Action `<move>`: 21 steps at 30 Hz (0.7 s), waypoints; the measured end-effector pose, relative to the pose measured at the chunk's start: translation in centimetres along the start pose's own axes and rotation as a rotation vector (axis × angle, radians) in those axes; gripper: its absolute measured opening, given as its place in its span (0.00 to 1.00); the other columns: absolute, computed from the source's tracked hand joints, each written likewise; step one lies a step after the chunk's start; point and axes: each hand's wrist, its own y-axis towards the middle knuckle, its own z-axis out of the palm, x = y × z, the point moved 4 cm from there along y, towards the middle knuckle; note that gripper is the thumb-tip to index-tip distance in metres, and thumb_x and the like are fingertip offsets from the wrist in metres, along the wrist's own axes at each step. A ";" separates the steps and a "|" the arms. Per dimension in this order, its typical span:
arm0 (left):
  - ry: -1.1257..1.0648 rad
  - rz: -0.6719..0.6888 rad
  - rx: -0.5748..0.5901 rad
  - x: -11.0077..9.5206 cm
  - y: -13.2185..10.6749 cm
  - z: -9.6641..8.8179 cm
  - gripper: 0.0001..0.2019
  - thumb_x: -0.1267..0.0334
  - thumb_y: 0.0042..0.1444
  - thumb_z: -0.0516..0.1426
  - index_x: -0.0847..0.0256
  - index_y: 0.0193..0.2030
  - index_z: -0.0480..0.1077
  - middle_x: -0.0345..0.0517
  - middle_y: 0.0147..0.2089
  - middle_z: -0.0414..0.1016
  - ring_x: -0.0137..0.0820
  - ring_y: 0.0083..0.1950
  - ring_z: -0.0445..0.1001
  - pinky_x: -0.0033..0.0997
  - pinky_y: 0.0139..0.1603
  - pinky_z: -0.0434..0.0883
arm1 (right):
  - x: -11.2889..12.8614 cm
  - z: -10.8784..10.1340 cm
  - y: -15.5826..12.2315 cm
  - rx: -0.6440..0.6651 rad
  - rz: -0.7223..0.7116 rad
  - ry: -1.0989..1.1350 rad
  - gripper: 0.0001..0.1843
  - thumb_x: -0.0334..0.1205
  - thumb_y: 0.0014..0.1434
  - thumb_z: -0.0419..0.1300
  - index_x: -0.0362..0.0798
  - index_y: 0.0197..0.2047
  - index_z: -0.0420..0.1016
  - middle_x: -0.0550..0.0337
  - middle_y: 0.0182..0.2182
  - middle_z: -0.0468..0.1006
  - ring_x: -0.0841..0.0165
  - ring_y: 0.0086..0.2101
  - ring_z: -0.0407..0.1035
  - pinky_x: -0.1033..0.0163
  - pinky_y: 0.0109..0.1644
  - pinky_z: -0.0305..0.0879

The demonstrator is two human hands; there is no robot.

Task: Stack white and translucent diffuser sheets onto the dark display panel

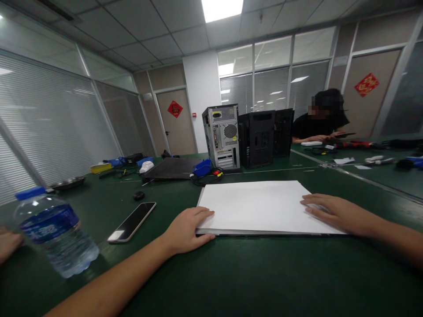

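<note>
A white sheet of paper (254,207) lies flat in front of me, apparently on top of more sheets, with a thin dark edge showing beneath along the front. My left hand (190,229) rests at its near left corner. Its fingertips touch the top surface, and the thumb stretches along the front edge, apart from the fingers. Over the right side lies my right hand (333,213), palm down with fingers extended and spread on the paper. Neither hand is visibly closed around anything.
Left of the paper are a phone (132,223), a water bottle (56,233) and another person's hand (9,244). Behind stand an open computer case (224,136) and black case parts (261,138). Across the green table (257,281) sits a person (325,116) near several tools.
</note>
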 end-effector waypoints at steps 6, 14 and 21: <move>0.024 -0.041 0.018 0.4 0.1 0.4 0.37 0.39 0.57 0.58 0.52 0.69 0.61 0.54 0.72 0.60 0.48 0.70 0.61 0.52 0.69 0.60 | -0.2 0.1 0.0 0.030 0.005 0.034 0.34 0.65 0.64 0.49 0.55 0.64 0.70 0.57 0.65 0.65 0.53 0.64 0.57 0.43 0.69 0.54; -0.051 -0.239 0.171 2.3 0.3 1.7 0.49 0.28 0.54 0.53 0.53 0.75 0.48 0.58 0.77 0.45 0.57 0.76 0.44 0.62 0.72 0.50 | 0.1 0.0 -0.1 0.037 0.003 -0.002 0.35 0.65 0.63 0.50 0.57 0.66 0.67 0.59 0.66 0.63 0.54 0.66 0.55 0.45 0.71 0.53; -0.092 -0.221 0.156 2.2 0.5 1.7 0.49 0.29 0.54 0.55 0.58 0.75 0.50 0.57 0.77 0.45 0.51 0.77 0.43 0.55 0.74 0.48 | -1.3 0.7 0.3 0.015 -0.044 -0.034 0.33 0.64 0.63 0.51 0.59 0.66 0.68 0.60 0.66 0.63 0.54 0.65 0.57 0.44 0.70 0.55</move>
